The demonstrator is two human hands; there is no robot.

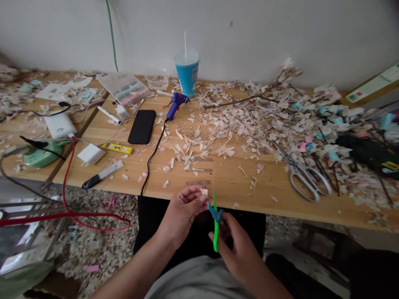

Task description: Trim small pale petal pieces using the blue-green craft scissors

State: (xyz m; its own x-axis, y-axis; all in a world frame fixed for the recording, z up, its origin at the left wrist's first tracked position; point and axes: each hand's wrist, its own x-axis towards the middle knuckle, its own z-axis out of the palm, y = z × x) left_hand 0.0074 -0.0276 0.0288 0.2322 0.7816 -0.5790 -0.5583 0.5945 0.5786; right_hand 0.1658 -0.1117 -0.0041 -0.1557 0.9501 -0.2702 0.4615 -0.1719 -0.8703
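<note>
Below the table's front edge, my left hand (183, 211) pinches a small pale scrap (204, 192) between its fingertips. My right hand (237, 241) grips small green and blue scissors (215, 220), blades pointing up, right beside the scrap. Both hands hover over my lap, close together. A wooden table (224, 182) lies just beyond them, strewn with pale cut scraps (237, 124).
Large metal scissors (304, 174) lie to the right. A blue glue gun (175, 104), its black cord, a black phone (142, 126), a blue cup with a straw (187, 74), a utility knife (102, 174), a power strip and red cable sit left. Bare twigs (249, 97) cross the back.
</note>
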